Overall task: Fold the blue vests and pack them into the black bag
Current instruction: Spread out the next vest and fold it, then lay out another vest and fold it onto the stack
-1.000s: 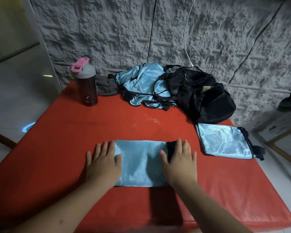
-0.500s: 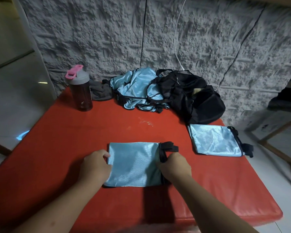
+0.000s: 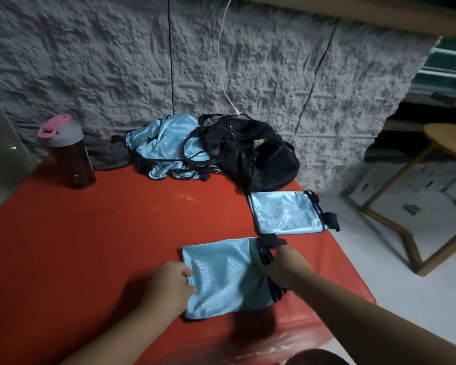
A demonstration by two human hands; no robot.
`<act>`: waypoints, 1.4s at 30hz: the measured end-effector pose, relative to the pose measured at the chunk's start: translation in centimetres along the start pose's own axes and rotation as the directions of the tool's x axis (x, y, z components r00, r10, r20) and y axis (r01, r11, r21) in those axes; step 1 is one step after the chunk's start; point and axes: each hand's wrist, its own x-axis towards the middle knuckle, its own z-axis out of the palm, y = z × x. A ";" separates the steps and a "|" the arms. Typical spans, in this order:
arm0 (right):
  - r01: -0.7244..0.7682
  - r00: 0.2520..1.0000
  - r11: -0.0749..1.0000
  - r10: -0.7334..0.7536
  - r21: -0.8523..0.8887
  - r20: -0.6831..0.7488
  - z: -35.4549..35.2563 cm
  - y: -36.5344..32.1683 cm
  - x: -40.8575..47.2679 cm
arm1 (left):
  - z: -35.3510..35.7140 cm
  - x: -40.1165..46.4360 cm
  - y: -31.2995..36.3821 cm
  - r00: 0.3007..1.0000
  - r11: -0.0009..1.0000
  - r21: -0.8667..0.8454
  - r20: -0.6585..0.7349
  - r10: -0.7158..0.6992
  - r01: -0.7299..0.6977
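Both hands are on the folded blue vest (image 3: 227,275) near the front of the red table (image 3: 90,246): left hand (image 3: 169,285) has its fingers curled round the left edge, right hand (image 3: 287,267) is clamped on the right end where the black straps bunch up. So it's gripped at both ends, prob about to go somewhere. Biggest risk imo is the fabric, it looks shiny and slippery, so if it's lifted by the ends only the middle sags and the fold opens up, esp w/ the loose strap poking out top right. A second folded vest (image 3: 284,214) sits just beyond it by the table's right edge, easy to knock off. The black bag (image 3: 261,151) is at the back against the wall, w/ the unfolded vest pile (image 3: 163,146) touching it; can't tell how wide its opening is, so stuffing could rumple things. Bottle (image 3: 69,154) is well out of the way.
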 end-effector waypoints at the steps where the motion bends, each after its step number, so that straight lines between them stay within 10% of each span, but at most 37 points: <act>1: -0.022 1.000 1.000 0.022 -0.009 -0.010 -0.5 1.8 0.2 | 1.3 -0.1 1.1 1.000 1.000 -0.012 0.018 0.022 -0.022; 11: -0.261 0.953 0.964 0.265 0.045 -0.148 -6.3 13.9 2.6 | 10.7 1.5 12.1 0.982 0.983 -0.102 0.098 0.161 -0.151; 25: -0.330 0.880 0.943 0.319 0.031 -0.352 -7.3 12.6 3.6 | 10.5 4.6 11.9 0.988 0.975 -0.216 0.128 0.084 -0.054; 29: -0.099 0.852 0.995 0.076 -0.017 -0.518 -6.5 7.4 1.0 | 5.3 3.6 9.0 0.992 0.985 -0.156 0.087 0.091 -0.077; 42: 0.415 0.902 0.907 -0.398 0.078 -0.167 1.5 -15.8 2.2 | -12.2 4.2 0.7 0.991 0.972 -0.226 -0.125 0.039 -0.066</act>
